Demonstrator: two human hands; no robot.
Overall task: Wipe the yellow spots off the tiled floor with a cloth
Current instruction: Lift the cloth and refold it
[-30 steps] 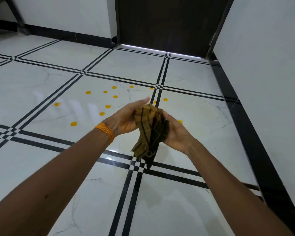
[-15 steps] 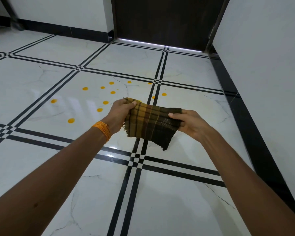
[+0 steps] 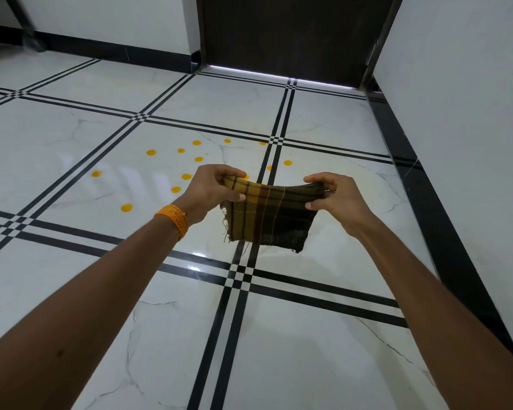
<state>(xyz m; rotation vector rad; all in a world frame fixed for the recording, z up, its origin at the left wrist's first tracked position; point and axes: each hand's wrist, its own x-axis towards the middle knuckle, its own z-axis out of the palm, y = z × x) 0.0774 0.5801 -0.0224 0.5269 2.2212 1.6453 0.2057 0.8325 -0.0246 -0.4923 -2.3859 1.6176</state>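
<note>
A checked cloth [image 3: 268, 217] in mustard, brown and dark green hangs spread out in the air above the floor. My left hand [image 3: 212, 189] pinches its upper left corner and my right hand [image 3: 335, 196] pinches its upper right corner. An orange thread band sits on my left wrist. Several yellow spots [image 3: 151, 152] are scattered over the white marble floor [image 3: 71, 161], beyond and to the left of the cloth. The nearest big spot [image 3: 126, 207] lies left of my left wrist. Some spots near the tile joint are partly hidden behind the cloth and hands.
Black double lines cross the white tiles. A dark wooden door [image 3: 290, 37] stands shut at the back, with light under it. A white wall [image 3: 468, 113] with a black skirting runs close along the right. Another white wall with black skirting closes the back left.
The cloth, bunched between my palms a second ago, has been pulled open. My hands have moved apart and now hold it stretched by its top corners.
</note>
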